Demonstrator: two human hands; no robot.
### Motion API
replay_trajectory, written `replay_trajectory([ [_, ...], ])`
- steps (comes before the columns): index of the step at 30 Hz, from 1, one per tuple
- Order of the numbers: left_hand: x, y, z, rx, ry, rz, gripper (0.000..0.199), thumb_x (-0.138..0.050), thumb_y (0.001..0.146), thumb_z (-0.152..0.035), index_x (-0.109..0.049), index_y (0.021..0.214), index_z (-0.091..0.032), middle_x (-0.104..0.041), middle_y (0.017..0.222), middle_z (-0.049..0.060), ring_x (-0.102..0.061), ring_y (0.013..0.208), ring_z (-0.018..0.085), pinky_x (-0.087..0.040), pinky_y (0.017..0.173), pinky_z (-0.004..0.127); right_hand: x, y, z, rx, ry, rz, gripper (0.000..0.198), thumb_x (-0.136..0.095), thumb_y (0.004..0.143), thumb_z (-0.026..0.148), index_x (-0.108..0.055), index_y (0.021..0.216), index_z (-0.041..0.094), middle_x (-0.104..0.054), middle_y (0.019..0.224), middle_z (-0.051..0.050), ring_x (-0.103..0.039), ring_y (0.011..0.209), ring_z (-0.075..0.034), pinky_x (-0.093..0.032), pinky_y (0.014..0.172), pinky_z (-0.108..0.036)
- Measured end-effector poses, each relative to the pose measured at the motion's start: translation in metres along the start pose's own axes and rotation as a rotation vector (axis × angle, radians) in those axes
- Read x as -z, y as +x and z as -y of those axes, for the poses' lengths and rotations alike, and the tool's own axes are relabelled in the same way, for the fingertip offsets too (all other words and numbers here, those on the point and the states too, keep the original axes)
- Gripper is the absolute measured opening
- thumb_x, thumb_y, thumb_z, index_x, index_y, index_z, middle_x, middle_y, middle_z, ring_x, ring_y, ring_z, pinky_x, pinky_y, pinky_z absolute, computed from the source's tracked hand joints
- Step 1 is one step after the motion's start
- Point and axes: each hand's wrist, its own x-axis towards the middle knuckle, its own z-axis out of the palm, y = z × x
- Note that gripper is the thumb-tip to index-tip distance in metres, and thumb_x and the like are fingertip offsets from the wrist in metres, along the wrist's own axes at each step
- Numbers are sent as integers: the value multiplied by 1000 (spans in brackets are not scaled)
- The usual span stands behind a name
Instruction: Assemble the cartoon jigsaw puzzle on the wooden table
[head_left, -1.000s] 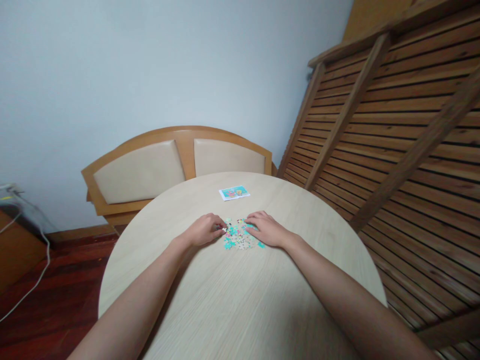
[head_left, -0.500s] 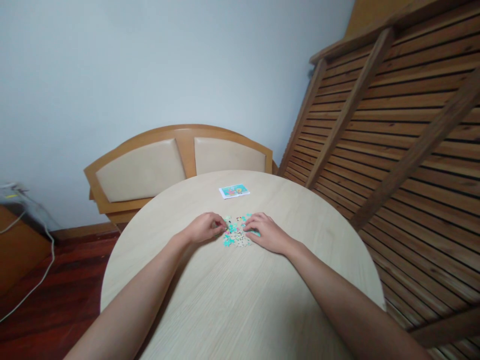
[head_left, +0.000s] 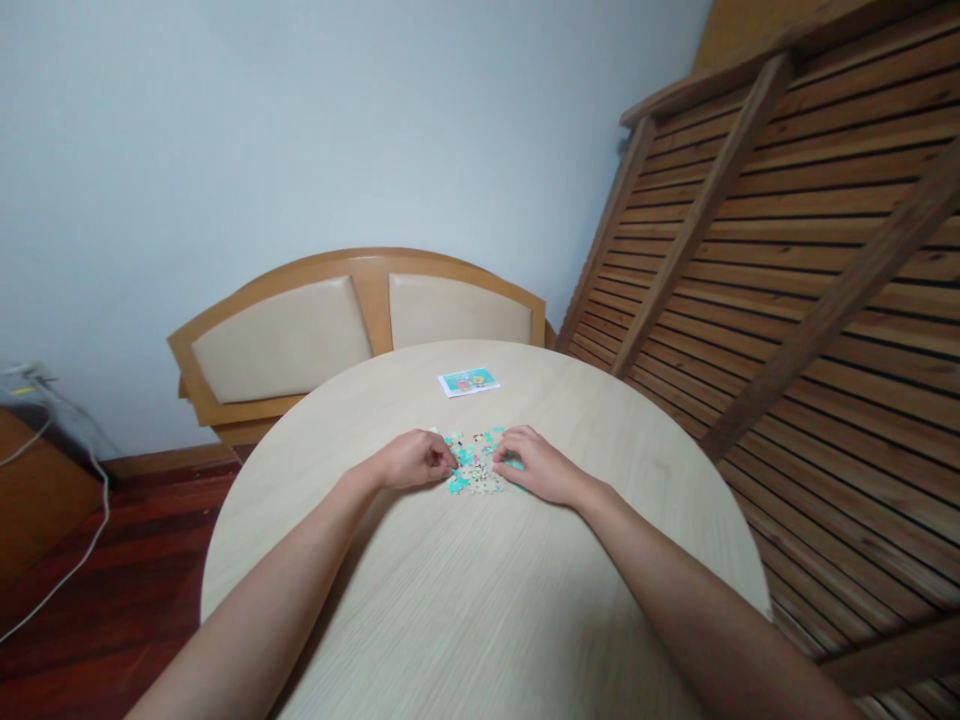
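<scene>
Several small jigsaw puzzle pieces (head_left: 474,478), turquoise, pale and multicoloured, lie in a loose patch on the round table (head_left: 450,590). At the left edge of the patch, my left hand (head_left: 417,459) is closed, thumb and fingertips pinched on a puzzle piece that they mostly cover. Across from it, my right hand (head_left: 538,468) curls in from the right, thumb and forefinger close together over the pieces. What lies between those right fingertips is too small to make out. Some turquoise pieces show under and beside the right hand.
Beyond the pieces, a small picture card (head_left: 469,382) with turquoise ground and cartoon figures lies flat. Behind the table stands a wooden headboard (head_left: 373,300) with cream panels. A slatted wooden frame (head_left: 720,260) leans on the right. A white cable (head_left: 101,520) hangs at left.
My left hand has shifted slightly, its fingertips now lower by the turquoise pieces. The right hand has drawn back a little to the right.
</scene>
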Motion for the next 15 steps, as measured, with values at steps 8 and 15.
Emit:
replay_trajectory([
  [8, 1, 0, -10, -24, 49, -5, 20, -65, 82, -32, -76, 93, -20, -74, 86, 3, -64, 77, 16, -46, 72, 24, 2, 0, -2, -18, -4, -7, 15, -63, 91, 31, -71, 84, 20, -69, 92, -7, -58, 102, -23, -43, 95, -36],
  [15, 0, 2, -12, -89, 2, 33, 16, -65, 80, -22, -77, 90, -18, -75, 88, 4, -65, 77, 15, -47, 73, 23, 5, 1, 1, -70, -24, -28, 12, -66, 87, 28, -72, 81, 19, -72, 89, -5, -61, 95, -21, -44, 90, -34],
])
